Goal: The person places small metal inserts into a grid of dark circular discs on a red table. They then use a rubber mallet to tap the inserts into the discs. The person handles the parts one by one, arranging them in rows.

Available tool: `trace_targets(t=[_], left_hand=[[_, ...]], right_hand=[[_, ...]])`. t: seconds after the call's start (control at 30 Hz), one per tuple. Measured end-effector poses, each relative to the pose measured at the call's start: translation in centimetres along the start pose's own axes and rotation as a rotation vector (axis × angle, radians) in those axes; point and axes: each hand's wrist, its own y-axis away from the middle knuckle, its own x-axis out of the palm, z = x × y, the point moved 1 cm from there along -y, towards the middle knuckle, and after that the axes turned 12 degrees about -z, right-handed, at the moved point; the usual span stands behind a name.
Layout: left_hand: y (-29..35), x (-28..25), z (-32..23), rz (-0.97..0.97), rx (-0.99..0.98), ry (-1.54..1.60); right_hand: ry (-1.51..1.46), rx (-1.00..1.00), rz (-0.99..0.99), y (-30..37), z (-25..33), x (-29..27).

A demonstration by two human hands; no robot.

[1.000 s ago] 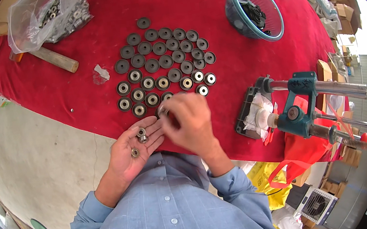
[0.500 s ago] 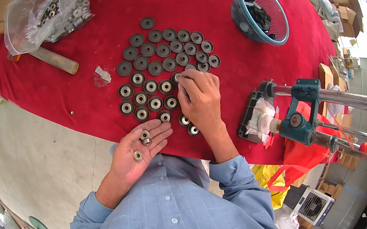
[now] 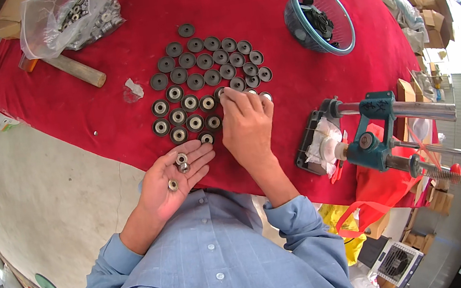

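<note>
My left hand (image 3: 168, 179) is palm up with its fingers stretched out. Several small metal ball bearings lie loose on it; one bearing (image 3: 173, 184) sits near the thumb's base. Fingers bent together, my right hand (image 3: 248, 124) reaches down at a black round wheel (image 3: 220, 93), its fingertips on the shiny bearing at the wheel's centre. To the left of that hand stand several black wheels with bearings in their centres, such as this one (image 3: 194, 123). Farther back, several black wheels (image 3: 205, 61) show bare centres. My right hand hides part of the cloth beneath it.
A red cloth (image 3: 139, 121) covers the table. At the back left are a plastic bag of bearings (image 3: 101, 18) and a wooden-handled hammer (image 3: 76, 71). A blue-rimmed bowl of black parts (image 3: 319, 19) stands back right. A green hand press (image 3: 368, 139) stands right.
The view has shifted slightly. My right hand stays at the same wheel, its knuckles now covering more of the wheels beneath it. The bearings still lie on my left palm.
</note>
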Motion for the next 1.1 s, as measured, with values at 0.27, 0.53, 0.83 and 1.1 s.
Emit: trace_targets(t=[0.27,0.53,0.83,1.1], left_hand=[[-1.0,-3.6,0.8,0.188,-0.012,0.218],[-0.5,-2.8,0.0,0.159,-0.062,0.144],[-0.2,-1.4,-0.4,0.084,-0.104,0.088],[-0.2,-0.4,-0.9,0.072,-0.102,-0.042]], right_hand=[[-0.556,-0.093,0.222,2.1,5.2,-3.8],[-0.642,-0.177,0.264,3.1,5.2,-2.4],[-0.634,-0.022,0.138,0.6,2.7,-2.2],[-0.142,0.175,-0.087,-1.8,-3.9,0.6]])
